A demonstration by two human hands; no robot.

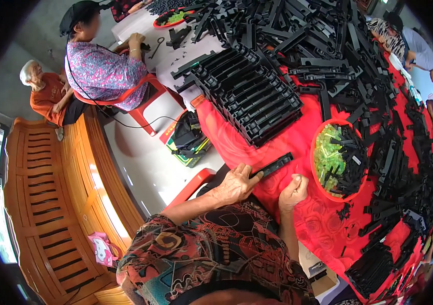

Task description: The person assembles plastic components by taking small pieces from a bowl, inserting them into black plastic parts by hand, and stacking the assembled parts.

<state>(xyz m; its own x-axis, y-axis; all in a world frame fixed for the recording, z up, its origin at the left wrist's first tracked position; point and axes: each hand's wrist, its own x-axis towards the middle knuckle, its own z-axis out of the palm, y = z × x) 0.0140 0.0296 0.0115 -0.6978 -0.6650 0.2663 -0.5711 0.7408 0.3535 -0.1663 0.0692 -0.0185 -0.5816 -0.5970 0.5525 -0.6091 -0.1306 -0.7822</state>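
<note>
The head view showed the left hand (234, 185) pinching one end of a long, flat black plastic strip (273, 166) that lay on the red cloth-covered surface (287, 137), while the right hand (293, 191) was curled into a loose fist just beside it, whether around a small piece I could not tell. It looked like a fitting step, calling for a steady strip. A red bowl (314, 152) of glossy green clips (327, 157) sat near, beside stacked ribbed black strips (249, 94).
</note>
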